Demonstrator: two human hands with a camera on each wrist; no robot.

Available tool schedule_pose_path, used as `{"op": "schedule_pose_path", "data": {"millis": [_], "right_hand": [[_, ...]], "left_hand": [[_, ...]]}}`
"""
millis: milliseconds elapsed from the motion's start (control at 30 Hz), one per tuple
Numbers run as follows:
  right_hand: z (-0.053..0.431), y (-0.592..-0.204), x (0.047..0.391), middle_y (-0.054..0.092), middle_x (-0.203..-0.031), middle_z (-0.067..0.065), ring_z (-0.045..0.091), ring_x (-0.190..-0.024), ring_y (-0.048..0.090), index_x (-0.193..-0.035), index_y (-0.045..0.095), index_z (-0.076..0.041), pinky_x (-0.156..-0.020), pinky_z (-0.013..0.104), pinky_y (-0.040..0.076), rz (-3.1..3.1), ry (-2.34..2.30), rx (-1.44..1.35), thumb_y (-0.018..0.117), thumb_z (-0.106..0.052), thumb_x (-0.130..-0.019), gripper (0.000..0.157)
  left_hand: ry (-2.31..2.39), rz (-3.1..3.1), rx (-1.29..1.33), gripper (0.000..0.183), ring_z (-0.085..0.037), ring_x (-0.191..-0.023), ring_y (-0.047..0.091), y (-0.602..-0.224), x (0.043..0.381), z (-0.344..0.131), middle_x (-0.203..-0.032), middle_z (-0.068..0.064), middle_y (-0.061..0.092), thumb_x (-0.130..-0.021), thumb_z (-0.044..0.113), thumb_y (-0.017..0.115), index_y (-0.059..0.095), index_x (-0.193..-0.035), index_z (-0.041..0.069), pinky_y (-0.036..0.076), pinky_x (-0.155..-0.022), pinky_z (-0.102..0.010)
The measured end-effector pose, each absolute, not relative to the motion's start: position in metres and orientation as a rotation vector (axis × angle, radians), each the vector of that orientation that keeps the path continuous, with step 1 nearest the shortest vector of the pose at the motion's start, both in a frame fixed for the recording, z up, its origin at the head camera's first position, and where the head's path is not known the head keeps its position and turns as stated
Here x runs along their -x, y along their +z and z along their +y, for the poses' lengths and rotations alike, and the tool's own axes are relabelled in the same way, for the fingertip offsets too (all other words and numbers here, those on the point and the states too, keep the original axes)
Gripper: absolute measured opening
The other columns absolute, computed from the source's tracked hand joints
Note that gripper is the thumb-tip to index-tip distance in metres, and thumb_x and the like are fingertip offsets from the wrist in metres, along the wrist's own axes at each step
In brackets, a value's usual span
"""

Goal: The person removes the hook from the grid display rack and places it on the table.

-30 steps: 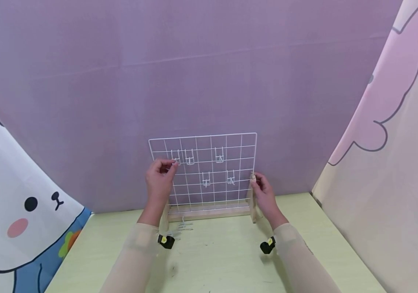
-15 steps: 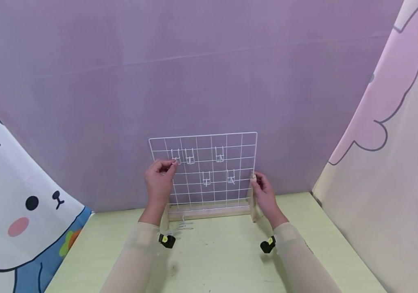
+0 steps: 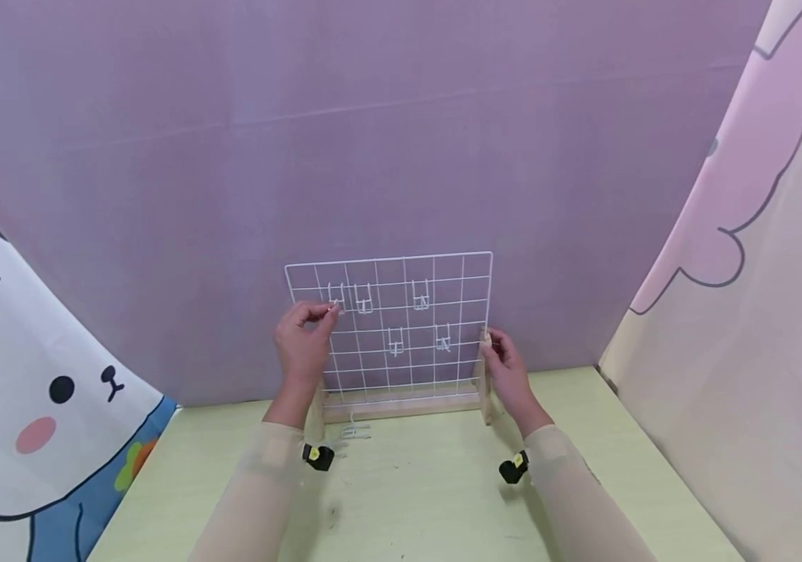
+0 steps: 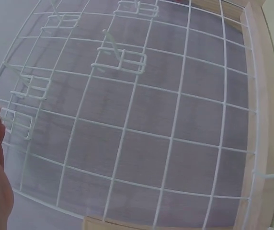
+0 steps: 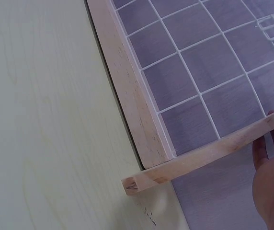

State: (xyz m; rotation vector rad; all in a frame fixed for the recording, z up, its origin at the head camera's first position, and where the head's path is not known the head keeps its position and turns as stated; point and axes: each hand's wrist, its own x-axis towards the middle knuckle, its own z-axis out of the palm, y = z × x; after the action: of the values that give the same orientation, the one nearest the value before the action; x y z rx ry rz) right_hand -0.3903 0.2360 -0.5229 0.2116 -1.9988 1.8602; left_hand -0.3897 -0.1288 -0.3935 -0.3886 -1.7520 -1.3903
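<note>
My left hand (image 3: 302, 343) is at the upper left of a white wire grid panel (image 4: 172, 139). Its thumb and index finger pinch the prong of a white wire hook (image 3: 337, 300) that sits against the grid; the left wrist view shows this hook's frame (image 4: 32, 127) beside the fingertips. Low on the panel's right edge, my right hand (image 3: 509, 378) grips the wooden side post (image 5: 209, 151), with fingers behind it and the thumb in front. Several other hooks hang on the grid, among them an upper one (image 3: 421, 299) and a lower one (image 3: 397, 343).
A wooden crossbar (image 3: 401, 406) joins the stand's posts at the bottom. Loose wire hooks (image 3: 354, 429) lie on the pale table (image 3: 415, 499) before the stand's left end. Behind rises a purple cloth backdrop (image 3: 401, 156), with printed cloth walls on both sides.
My left hand has shifted very slightly left and up, still pinching the hook. The right hand keeps its place on the post.
</note>
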Motion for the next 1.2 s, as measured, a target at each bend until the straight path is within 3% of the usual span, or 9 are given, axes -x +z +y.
{"op": "schedule_pose_path", "data": {"millis": [167, 533, 833, 1033, 1200], "right_hand": [[0.236, -0.523, 0.392, 0.062, -0.139, 0.025, 0.025, -0.116, 0.059, -0.154, 0.056, -0.009, -0.095, 0.021, 0.055, -1.994, 1.857, -0.217, 0.059, -0.021, -0.116, 0.040], [0.236, -0.523, 0.392, 0.061, -0.141, 0.025, 0.032, -0.120, 0.058, -0.155, 0.055, -0.010, -0.096, 0.023, 0.056, -2.006, 1.866, -0.218, 0.060, -0.024, -0.116, 0.042], [0.238, -0.523, 0.394, 0.057, -0.145, 0.030, 0.047, -0.129, 0.054, -0.159, 0.052, -0.007, -0.094, 0.019, 0.054, -2.020, 1.903, -0.215, 0.057, -0.019, -0.117, 0.044], [0.239, -0.524, 0.395, 0.053, -0.147, 0.036, 0.043, -0.126, 0.055, -0.159, 0.049, -0.002, -0.096, 0.021, 0.055, -2.037, 1.920, -0.198, 0.055, -0.015, -0.118, 0.044], [0.238, -0.524, 0.393, 0.056, -0.147, 0.029, 0.037, -0.126, 0.056, -0.159, 0.051, -0.008, -0.103, 0.028, 0.055, -2.044, 1.903, -0.192, 0.056, -0.022, -0.118, 0.044]], "left_hand": [[-1.383, -1.718, 0.407, 0.007, -0.013, -0.088, 0.066, -0.387, 0.389, -0.131, -0.095, -0.013, 0.079, -0.093, 0.001, 0.088, 0.082, -0.091, 0.000, 0.054, -0.082, -0.026], [-1.384, -1.709, 0.436, 0.007, -0.012, -0.088, 0.066, -0.381, 0.384, -0.133, -0.094, -0.014, 0.079, -0.093, -0.002, 0.088, 0.082, -0.091, 0.000, 0.053, -0.083, -0.023], [-1.369, -1.714, 0.469, 0.009, -0.013, -0.087, 0.065, -0.385, 0.382, -0.135, -0.091, -0.013, 0.077, -0.092, -0.005, 0.087, 0.082, -0.089, 0.001, 0.053, -0.082, -0.021], [-1.361, -1.759, 0.459, 0.009, -0.012, -0.087, 0.065, -0.388, 0.379, -0.137, -0.090, -0.011, 0.077, -0.092, -0.004, 0.088, 0.082, -0.090, 0.002, 0.052, -0.081, -0.019], [-1.371, -1.780, 0.447, 0.009, -0.012, -0.086, 0.065, -0.390, 0.376, -0.139, -0.090, -0.011, 0.077, -0.091, -0.004, 0.089, 0.082, -0.089, 0.002, 0.052, -0.081, -0.019]]}}
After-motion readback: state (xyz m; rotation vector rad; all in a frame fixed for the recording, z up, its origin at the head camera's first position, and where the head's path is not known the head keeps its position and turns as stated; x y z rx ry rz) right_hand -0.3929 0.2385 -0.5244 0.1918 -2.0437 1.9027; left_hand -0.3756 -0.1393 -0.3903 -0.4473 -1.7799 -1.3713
